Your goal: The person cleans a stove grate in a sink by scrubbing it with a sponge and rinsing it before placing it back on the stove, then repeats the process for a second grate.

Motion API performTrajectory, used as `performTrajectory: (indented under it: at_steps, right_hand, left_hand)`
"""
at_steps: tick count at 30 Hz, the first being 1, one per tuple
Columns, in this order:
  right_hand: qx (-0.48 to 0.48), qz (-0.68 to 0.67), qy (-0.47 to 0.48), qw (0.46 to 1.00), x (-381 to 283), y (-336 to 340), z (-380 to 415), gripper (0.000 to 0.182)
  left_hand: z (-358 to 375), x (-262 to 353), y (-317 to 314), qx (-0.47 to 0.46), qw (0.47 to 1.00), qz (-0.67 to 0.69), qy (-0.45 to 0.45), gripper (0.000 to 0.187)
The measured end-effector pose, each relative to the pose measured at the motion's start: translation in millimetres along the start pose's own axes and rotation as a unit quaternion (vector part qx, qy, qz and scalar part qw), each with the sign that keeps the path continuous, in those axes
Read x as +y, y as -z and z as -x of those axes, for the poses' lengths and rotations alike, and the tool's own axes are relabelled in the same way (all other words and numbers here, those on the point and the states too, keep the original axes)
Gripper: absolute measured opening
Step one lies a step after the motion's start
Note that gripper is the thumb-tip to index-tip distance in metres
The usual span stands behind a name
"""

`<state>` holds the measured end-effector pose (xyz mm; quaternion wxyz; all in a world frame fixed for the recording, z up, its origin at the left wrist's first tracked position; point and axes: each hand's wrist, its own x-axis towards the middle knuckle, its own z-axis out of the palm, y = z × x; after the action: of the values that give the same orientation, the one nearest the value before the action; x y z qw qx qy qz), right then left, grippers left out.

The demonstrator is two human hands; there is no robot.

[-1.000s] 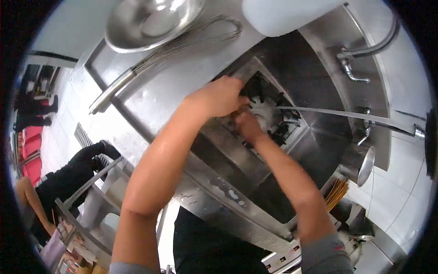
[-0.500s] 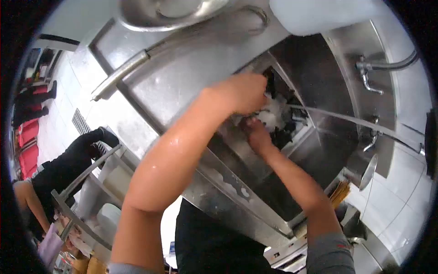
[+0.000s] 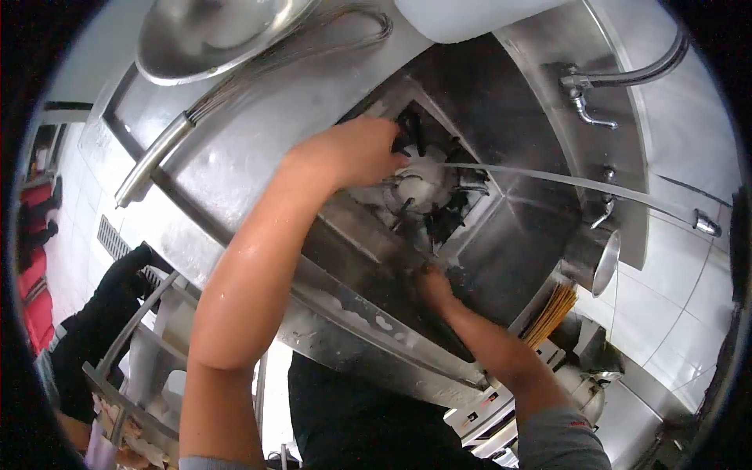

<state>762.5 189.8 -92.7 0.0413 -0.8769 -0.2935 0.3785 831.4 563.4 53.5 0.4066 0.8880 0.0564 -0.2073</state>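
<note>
In the deep steel sink point(image 3: 540, 258) lies a square metal stove burner top point(image 3: 478, 207) with black prongs and a round middle. A stream of water point(image 3: 548, 178) pours onto it. My left hand point(image 3: 360, 153) is at the burner top's left side, with its fingers curled and their tips beside the round middle. What they grip is hidden. Lower down, near the sink's front wall, my right hand point(image 3: 435, 286) is just off the near corner of the burner top. Its fingers are dark and blurred.
A long whisk point(image 3: 160, 153) and a steel bowl point(image 3: 223, 35) rest on the counter at the left. Taps point(image 3: 583, 90) line the back wall. A steel pot point(image 3: 595, 258) and a bundle of thin sticks point(image 3: 552, 313) stand right of the sink. Another person's legs point(image 3: 94, 313) show at left.
My right hand has drawn back from the burner top's middle toward the sink's front. My left hand has shifted slightly, and more of the round middle shows. The whole view has shifted.
</note>
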Motion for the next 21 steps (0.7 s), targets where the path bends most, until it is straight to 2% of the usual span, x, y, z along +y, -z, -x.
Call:
performTrajectory:
  at_steps: [1, 3, 6, 7, 8, 10, 11, 13, 14, 16, 17, 18, 20, 21]
  right_hand:
    - [0.003, 0.002, -0.001, 1.000, -2.4, 9.5, -7.1, 0.021]
    - [0.206, -0.090, 0.019, 0.974, -12.3, 20.7, -28.3, 0.024]
    - [0.206, -0.106, 0.013, 0.973, -5.9, 7.5, -57.5, 0.024]
    - [0.201, -0.016, 0.017, 0.979, -3.2, -4.1, -46.6, 0.023]
    - [0.209, -0.017, 0.017, 0.978, -7.9, -4.8, -35.7, 0.023]
    - [-0.048, 0.046, -0.107, 0.992, -7.7, 1.8, -7.5, 0.023]
    - [-0.048, 0.048, -0.112, 0.991, -3.2, 6.5, -1.2, 0.023]
    - [0.118, -0.009, 0.000, 0.993, 3.9, 13.0, 5.5, 0.025]
    - [0.117, -0.009, -0.004, 0.993, -5.4, 24.6, 2.1, 0.025]
    - [0.273, -0.058, 0.110, 0.954, -38.5, 58.3, -30.0, 0.024]
    - [0.215, -0.188, -0.058, 0.957, -28.5, 35.9, -47.9, 0.026]
    - [0.221, -0.189, -0.057, 0.955, -18.5, 23.4, -44.3, 0.026]
    - [0.103, -0.145, -0.152, 0.972, -14.1, 7.1, -27.1, 0.030]
    - [0.043, -0.031, -0.103, 0.993, -7.1, 5.8, -15.3, 0.032]
  left_hand:
    - [-2.3, -2.2, -0.4, 0.016, 1.000, -0.001, -0.008, 0.037]
    - [-3.8, -5.5, 0.7, 0.006, 1.000, -0.015, -0.011, 0.037]
    - [-3.7, -6.9, -6.2, 0.011, 0.999, -0.016, -0.026, 0.037]
    - [-4.4, -8.5, -5.1, 0.032, 0.999, -0.004, -0.028, 0.037]
    - [-4.0, -5.5, 2.2, 0.036, 0.999, -0.010, -0.033, 0.037]
    - [-0.3, 1.0, 6.6, -0.019, 1.000, -0.021, 0.000, 0.038]
    - [-0.8, 2.4, 6.4, -0.021, 1.000, -0.018, -0.004, 0.038]
    - [0.8, 1.5, 6.5, -0.027, 0.999, -0.018, 0.014, 0.039]
    - [3.2, 5.8, 8.4, -0.031, 0.999, -0.017, 0.011, 0.039]
    - [8.7, 15.6, 17.1, -0.037, 0.999, -0.002, 0.037, 0.039]
    - [7.6, 12.8, 11.2, -0.039, 0.999, -0.004, 0.034, 0.039]
    - [4.3, 5.2, 3.6, -0.027, 0.999, -0.004, 0.021, 0.039]
    - [-0.5, -1.0, 11.8, -0.014, 1.000, -0.012, 0.007, 0.040]
    - [2.2, -2.0, 12.4, -0.012, 1.000, -0.014, 0.006, 0.041]
